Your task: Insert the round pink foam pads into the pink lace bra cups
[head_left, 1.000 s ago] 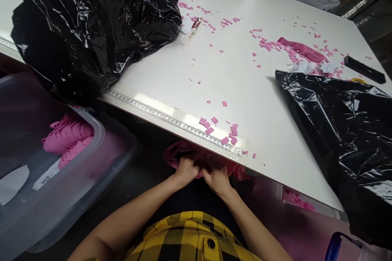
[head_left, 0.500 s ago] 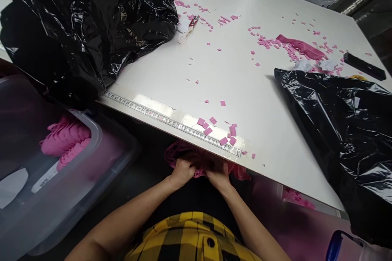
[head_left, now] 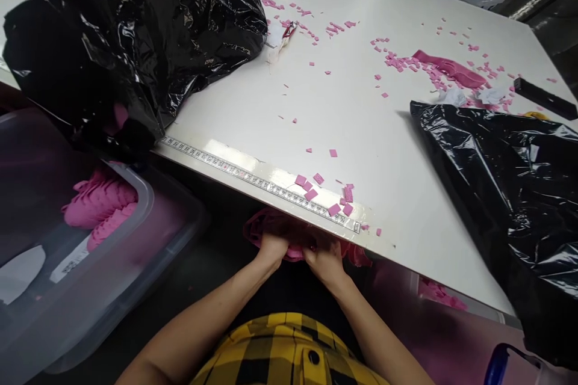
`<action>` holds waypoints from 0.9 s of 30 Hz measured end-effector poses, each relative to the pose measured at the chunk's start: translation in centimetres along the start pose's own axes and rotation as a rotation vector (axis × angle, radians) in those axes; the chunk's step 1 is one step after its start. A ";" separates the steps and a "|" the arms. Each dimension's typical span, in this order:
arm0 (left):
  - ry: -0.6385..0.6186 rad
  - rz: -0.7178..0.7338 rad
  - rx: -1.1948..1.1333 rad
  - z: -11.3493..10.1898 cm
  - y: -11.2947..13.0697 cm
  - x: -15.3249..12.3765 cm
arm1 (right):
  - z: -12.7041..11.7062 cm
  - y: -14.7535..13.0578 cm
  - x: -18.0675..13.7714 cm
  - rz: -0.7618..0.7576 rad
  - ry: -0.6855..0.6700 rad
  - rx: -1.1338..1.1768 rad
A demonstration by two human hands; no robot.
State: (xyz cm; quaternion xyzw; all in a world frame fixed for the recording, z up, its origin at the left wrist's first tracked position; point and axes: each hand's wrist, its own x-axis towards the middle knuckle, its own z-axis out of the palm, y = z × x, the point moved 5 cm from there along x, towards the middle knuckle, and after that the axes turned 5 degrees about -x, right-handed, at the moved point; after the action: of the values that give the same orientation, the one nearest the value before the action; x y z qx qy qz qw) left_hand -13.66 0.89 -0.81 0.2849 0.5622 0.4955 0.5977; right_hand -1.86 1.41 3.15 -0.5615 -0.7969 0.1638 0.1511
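Just under the front edge of the table, both hands are at a bunched, soft pink material point(head_left: 253, 230), perhaps cloth or thin rubber. My left hand point(head_left: 273, 248) reaches into it; its fingers are lost in shadow under the edge. Beside it on the right, my right hand point(head_left: 326, 260) has curled fingers closed on the pink material. More of the bunch, redder in tone, sticks out past the right hand. Above the hands, a measuring tape point(head_left: 253, 178) lies fixed along the table edge, with small pink scraps point(head_left: 310, 194) near its right end.
Black plastic bags lie on the white table point(head_left: 352, 102), one at left point(head_left: 203, 36), another at right point(head_left: 510, 192). A clear bin point(head_left: 144, 204) at lower left holds stacked pink pieces point(head_left: 102, 201). A pink strip point(head_left: 451, 69) and a black bar point(head_left: 544, 98) lie farther back.
My left hand has pushed slightly deeper under the table edge, so its fingers show less. My right hand has turned a little at the pink material. The whole view has shifted slightly.
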 end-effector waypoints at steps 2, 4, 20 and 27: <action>-0.053 -0.154 -0.168 0.2 -0.6 -0.5 | -0.2 -0.1 -0.3 -0.015 0.002 0.021; -0.089 -0.290 -0.264 0.2 -1.1 -1.0 | -0.3 -0.2 -0.8 -0.032 0.008 0.042; -0.185 -0.276 -0.278 1.2 -1.3 -1.1 | -0.3 -0.2 -1.6 -0.015 -0.008 0.008; -0.287 -0.301 -0.270 1.3 -0.8 -0.9 | -0.9 -0.2 -1.6 -0.008 0.028 0.067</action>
State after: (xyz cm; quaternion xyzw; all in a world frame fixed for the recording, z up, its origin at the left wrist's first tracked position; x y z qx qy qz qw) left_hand -12.05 0.08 -0.92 0.1831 0.4365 0.4258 0.7711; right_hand -1.12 -0.06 3.99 -0.5552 -0.7910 0.1821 0.1816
